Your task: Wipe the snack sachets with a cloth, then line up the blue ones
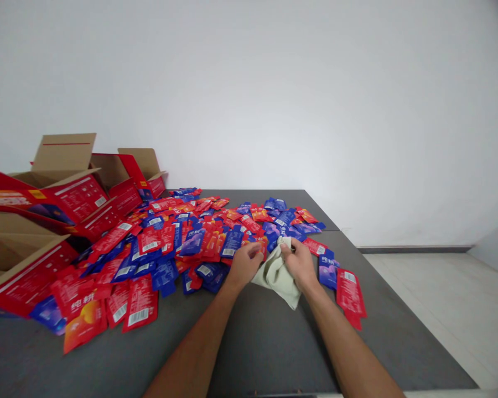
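Bare forearms [195, 345] reach over the dark desk [269, 354] to a pale green cloth [279, 276].
The right hand [301, 265] grasps the bunched cloth by its upper part, fingers [287, 250] pinched on it; the left hand [244, 266] is curled at the cloth's left side, and whether it grips any fabric I cannot tell. Red and blue packets [191, 243] lie heaped beyond and to the left, a few more [348, 290] right of the right hand, with open cartons [83, 193] at far left.
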`<state>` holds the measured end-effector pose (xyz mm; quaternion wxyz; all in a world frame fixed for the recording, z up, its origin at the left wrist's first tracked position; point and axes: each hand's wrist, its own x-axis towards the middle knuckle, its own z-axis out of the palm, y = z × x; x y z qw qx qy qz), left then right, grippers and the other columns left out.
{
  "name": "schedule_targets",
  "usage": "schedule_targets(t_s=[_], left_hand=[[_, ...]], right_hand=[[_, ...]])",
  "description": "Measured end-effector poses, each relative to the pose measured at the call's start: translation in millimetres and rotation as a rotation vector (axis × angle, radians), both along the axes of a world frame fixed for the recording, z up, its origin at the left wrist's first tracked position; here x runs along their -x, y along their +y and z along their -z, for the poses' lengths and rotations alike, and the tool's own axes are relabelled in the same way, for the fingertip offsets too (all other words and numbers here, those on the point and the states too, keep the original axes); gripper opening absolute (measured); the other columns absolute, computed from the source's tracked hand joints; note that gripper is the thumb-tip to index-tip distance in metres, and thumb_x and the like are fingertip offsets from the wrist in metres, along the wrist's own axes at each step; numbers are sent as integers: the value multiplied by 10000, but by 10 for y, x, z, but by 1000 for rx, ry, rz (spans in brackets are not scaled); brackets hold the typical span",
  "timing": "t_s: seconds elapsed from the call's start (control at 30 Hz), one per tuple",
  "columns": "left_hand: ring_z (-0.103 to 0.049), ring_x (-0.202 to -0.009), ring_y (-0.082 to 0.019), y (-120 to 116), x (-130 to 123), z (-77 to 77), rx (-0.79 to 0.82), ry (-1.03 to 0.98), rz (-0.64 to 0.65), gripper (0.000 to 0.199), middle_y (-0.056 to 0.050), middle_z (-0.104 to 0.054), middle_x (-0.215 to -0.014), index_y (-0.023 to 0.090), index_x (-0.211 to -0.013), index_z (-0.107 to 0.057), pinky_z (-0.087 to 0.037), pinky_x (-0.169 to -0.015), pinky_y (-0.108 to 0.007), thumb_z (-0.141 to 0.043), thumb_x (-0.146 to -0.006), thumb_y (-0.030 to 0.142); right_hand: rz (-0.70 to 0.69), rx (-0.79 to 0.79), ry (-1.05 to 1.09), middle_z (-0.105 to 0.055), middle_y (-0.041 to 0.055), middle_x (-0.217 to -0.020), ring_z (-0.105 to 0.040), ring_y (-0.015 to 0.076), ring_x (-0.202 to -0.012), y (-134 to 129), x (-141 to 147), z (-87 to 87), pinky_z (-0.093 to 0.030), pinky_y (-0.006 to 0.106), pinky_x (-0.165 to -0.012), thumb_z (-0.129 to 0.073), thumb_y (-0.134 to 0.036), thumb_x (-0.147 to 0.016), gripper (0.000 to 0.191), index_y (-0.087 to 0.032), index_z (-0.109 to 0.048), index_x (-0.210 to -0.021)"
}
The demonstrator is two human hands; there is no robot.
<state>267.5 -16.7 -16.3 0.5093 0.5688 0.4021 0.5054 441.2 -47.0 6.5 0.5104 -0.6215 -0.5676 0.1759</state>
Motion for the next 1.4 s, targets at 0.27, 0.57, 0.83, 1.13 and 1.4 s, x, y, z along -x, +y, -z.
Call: schedule_targets(t_s=[0.27, 0.57, 0.83, 1.13, 1.4], left_hand=[[-645, -993, -259, -83, -33, -103, 40, -124, 145, 224, -60, -736, -974, 181, -953, -736, -446, -990, -411, -705, -771, 309], [-626, -992, -193, -21, 43, -114, 4, -200, -81, 306, -45, -688, -1072, 214, -1115, -623, -459, -953, -341, -633, -817, 286], [-558, -1242, -226, -50, 46, -71, 55, -346, 215, 832, -65, -612, -1331, 249, -1388, -478, -387, -1099, -413, -510, -594, 2], [-493, -1326, -261, -121, 44, -158, -54, -170, 437, 710, -70, -618, -1333, 236, -1253, -636, -295, -1170, -476, -520, -592, 6], [-520, -1294, -252, -66, 24, -62, -13, -266, 162, 781, -74, -622, -1321, 220, -1304, -582, -349, -1140, -450, -492, -561, -4]], right_hand=[[-191, -169, 244, -714, 56, -879, -642, 256, -867, -96, 271, -35, -515, 375, -767, -564, -487, -888, 359, -197, -700, -1051], [-150, -320, -99, -650, 89, -1094, -577, 227, -1055, -163, 315, -100, -455, 389, -952, -518, -322, -957, 221, -224, -668, -1086], [-245, -321, -265, -640, 81, -982, -571, 227, -952, -188, 533, 30, -485, 375, -858, -558, -249, -922, 161, -233, -698, -999], [62, -349, -204, -611, 83, -990, -566, 219, -928, -140, 283, -66, -472, 373, -856, -526, -249, -933, 189, -196, -707, -935], [-184, -307, -286, -628, 68, -965, -547, 224, -937, -175, 467, 39, -462, 370, -840, -531, -193, -909, 211, -238, -726, -975]])
